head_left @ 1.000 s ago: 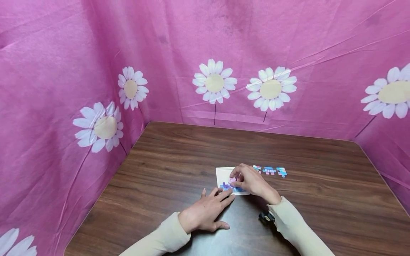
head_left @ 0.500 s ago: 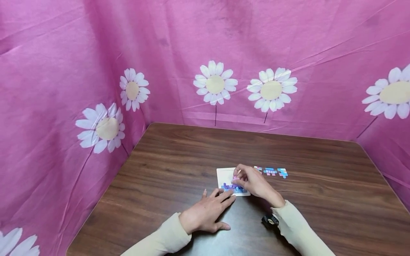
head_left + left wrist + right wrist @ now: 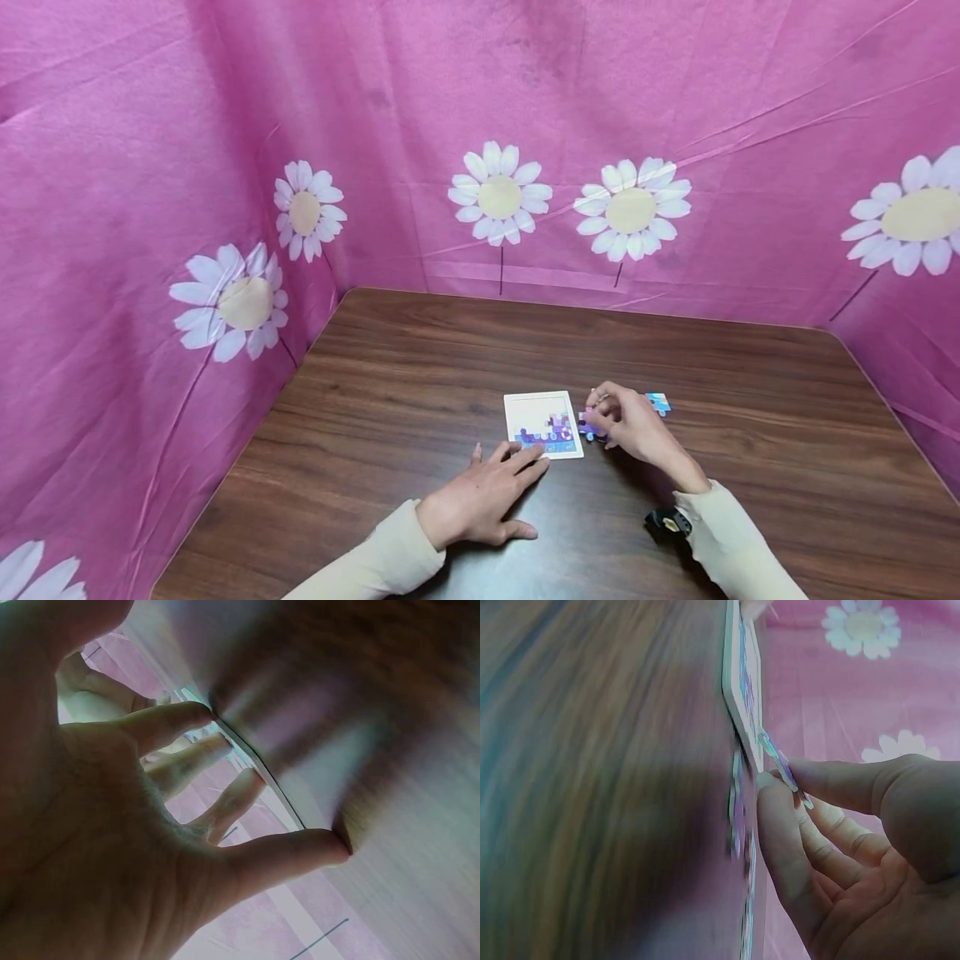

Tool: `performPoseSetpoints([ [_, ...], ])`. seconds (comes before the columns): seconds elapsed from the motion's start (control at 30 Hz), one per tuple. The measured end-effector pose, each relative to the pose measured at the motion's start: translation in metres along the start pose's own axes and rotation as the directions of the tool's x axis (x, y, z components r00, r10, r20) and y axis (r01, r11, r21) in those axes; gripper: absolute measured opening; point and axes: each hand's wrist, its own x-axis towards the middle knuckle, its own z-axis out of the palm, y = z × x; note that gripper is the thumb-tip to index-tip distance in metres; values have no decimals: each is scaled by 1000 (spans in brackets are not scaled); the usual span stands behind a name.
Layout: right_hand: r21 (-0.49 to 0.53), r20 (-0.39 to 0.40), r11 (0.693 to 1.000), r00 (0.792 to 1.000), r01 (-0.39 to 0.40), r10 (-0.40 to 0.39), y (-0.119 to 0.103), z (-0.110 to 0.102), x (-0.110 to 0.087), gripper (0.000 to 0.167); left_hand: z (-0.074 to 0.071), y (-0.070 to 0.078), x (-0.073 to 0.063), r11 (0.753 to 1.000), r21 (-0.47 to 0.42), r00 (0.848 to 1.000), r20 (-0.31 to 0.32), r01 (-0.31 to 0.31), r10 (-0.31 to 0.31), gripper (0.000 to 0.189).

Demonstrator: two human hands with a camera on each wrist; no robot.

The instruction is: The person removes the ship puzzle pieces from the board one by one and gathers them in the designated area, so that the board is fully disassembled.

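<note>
A small white-framed jigsaw tray [image 3: 534, 410] lies on the table with blue, purple and pink pieces fitted along its lower part and right side. My left hand [image 3: 483, 497] lies spread, palm down, its fingertips at the tray's near edge. Just right of the tray, my right hand [image 3: 633, 425] pinches a jigsaw piece [image 3: 781, 763] between thumb and index finger. In the right wrist view that piece is tilted, close by the tray's corner. Another jigsaw piece [image 3: 736, 814] lies flat on the table below the fingers.
A blue jigsaw piece [image 3: 659, 403] lies behind the right hand, which hides others there. The brown wooden table [image 3: 360, 400] reaches back to a pink curtain [image 3: 405, 125] with white daisies. A black wrist device [image 3: 667, 525] sits at the right sleeve.
My right hand has moved right, off the tray to the table beside it, uncovering pink and purple pieces in the tray's right side. The left hand keeps its place.
</note>
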Motion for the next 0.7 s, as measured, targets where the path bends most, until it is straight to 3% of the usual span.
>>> performPoseSetpoints([
  [0.3, -40, -81, 998, 996, -46, 43, 15, -23, -11, 13, 0, -2, -1, 1000, -30, 1000, 15, 4, -3, 88],
  [0.7, -106, -87, 992, 995, -67, 58, 25, -32, -23, 12, 0, -2, -1, 999, -32, 1000, 13, -1, 2, 87],
])
